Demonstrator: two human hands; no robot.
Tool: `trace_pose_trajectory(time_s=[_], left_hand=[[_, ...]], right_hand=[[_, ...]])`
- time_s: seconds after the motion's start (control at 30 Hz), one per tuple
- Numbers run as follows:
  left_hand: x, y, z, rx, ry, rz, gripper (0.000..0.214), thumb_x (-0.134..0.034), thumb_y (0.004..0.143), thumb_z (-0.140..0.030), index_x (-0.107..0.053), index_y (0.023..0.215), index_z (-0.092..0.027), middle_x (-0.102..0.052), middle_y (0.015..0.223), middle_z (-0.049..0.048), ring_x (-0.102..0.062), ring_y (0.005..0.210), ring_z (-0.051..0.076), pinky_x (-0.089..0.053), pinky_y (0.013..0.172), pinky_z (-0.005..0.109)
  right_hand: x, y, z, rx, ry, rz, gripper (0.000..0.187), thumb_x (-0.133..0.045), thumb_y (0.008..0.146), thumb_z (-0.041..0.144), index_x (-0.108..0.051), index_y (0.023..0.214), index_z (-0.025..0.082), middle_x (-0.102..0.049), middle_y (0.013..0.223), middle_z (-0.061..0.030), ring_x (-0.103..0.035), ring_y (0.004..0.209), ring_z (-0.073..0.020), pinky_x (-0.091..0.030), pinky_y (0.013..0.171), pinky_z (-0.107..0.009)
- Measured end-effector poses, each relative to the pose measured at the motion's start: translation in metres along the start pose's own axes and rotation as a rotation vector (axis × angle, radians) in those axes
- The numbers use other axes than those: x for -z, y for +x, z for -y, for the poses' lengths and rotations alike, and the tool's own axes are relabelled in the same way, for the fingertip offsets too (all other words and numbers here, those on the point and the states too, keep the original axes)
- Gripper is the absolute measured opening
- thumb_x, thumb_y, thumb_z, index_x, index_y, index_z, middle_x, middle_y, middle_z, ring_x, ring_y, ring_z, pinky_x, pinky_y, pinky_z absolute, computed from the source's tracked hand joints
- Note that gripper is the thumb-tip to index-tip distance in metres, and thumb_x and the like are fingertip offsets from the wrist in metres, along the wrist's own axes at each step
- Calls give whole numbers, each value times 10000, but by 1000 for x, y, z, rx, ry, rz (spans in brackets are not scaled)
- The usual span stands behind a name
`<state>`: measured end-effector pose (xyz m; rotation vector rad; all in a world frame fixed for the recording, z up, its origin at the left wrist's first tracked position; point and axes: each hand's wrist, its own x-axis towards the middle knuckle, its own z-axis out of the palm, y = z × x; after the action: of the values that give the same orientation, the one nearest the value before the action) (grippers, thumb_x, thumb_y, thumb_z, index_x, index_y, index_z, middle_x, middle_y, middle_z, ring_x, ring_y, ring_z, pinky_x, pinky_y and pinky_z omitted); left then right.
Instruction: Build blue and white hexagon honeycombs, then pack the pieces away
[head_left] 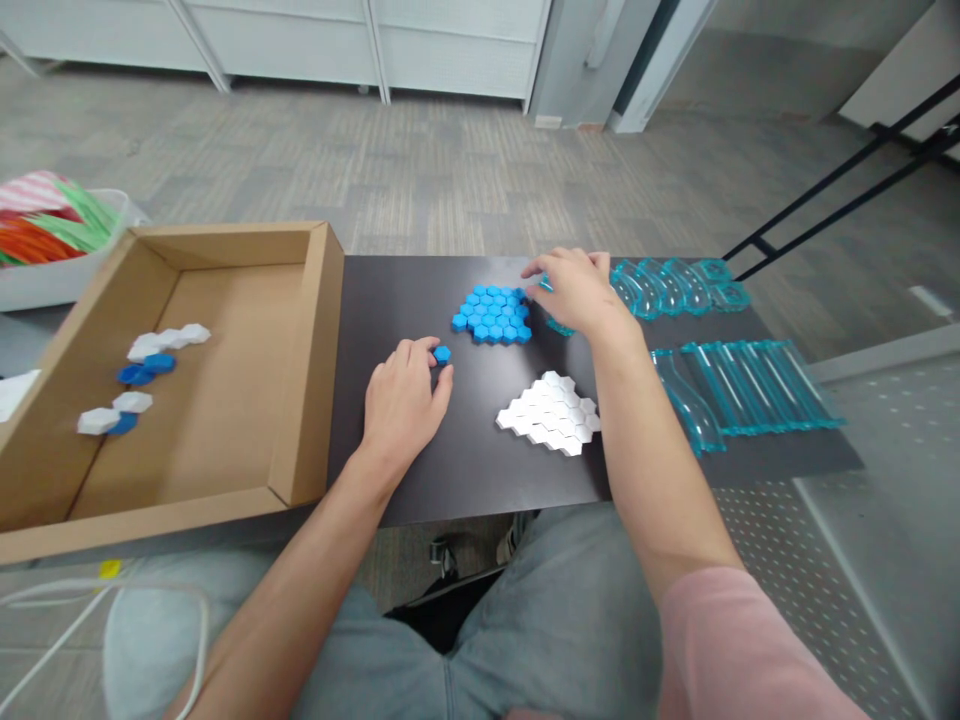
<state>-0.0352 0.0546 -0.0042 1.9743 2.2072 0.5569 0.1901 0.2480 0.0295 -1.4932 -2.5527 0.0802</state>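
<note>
My left hand [405, 395] is closed around a small blue hexagonal tile [442, 355], with thumb and forefinger at its sides, low over the dark table. Right of it lies a blue tile cluster [491, 315], its hexagons fitted side by side. At the cluster's right edge is my right hand [574, 285]; its forefinger and thumb are apart, with the fingertips close to the outermost blue tiles. Whether they touch one is hard to make out. Nearer to me, a white tile cluster [551, 412] forms a rough diamond, partly beside my right forearm.
A cardboard box [307, 350] at left holds several loose white and blue tiles. Teal clear curved pieces [660, 288] and straight teal tubes [765, 388] lie in rows at right. Behind the box stands a white bin [124, 215] with colourful items. The dark tabletop [465, 480] ends near my lap.
</note>
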Motion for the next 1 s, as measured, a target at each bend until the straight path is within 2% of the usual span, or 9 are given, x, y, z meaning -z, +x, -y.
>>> trace_pose_trajectory(time_s=[0.1,0.2,0.4,0.6,0.8,1.0], left_hand=[[-1,3,0,20,-13,-8,350,-653,1067,-295,-669,1393,-170,-753,1232,113,-750,1153,329,-597,988,470],[-2,5,-1,40,-24,-23,356,-666,1055,-297,-670,1390,-176,-761,1215,99,-757,1158,324,-601,979,467],[-3,6,-2,54,-15,-33,345,-673,1047,-304,-678,1372,-186,-762,1196,88,-767,1151,304,-600,953,438],[-3,5,-2,41,-14,-33,334,-658,1048,-311,-677,1359,-189,-756,1190,88,-766,1144,295,-599,954,433],[-3,5,-1,38,-28,-38,314,-649,1043,-315,-672,1338,-211,-756,1177,86,-759,1127,281,-592,951,409],[-3,5,-1,34,-34,-41,312,-642,1040,-315,-670,1333,-214,-755,1178,90,-758,1130,285,-593,958,417]], right_hand=[[0,-1,8,22,25,-5,400,-542,1083,273,-788,1399,266,-708,1432,-164,-564,1372,-418,-342,1139,-594],[-1,-2,18,40,49,46,453,-502,1090,240,-777,1448,278,-686,1490,-157,-550,1405,-411,-345,1164,-596],[-2,-3,31,131,53,132,578,-408,1118,205,-686,1601,362,-650,1554,-142,-528,1438,-405,-366,1162,-608],[-3,-2,31,153,25,184,576,-410,1132,238,-681,1611,410,-634,1574,-134,-514,1447,-413,-360,1179,-620],[-2,-2,26,130,39,159,580,-450,1111,222,-676,1616,398,-649,1564,-129,-509,1445,-413,-359,1180,-619],[-1,-1,18,103,48,147,499,-482,1117,279,-767,1508,403,-682,1516,-115,-512,1419,-400,-344,1181,-611]])
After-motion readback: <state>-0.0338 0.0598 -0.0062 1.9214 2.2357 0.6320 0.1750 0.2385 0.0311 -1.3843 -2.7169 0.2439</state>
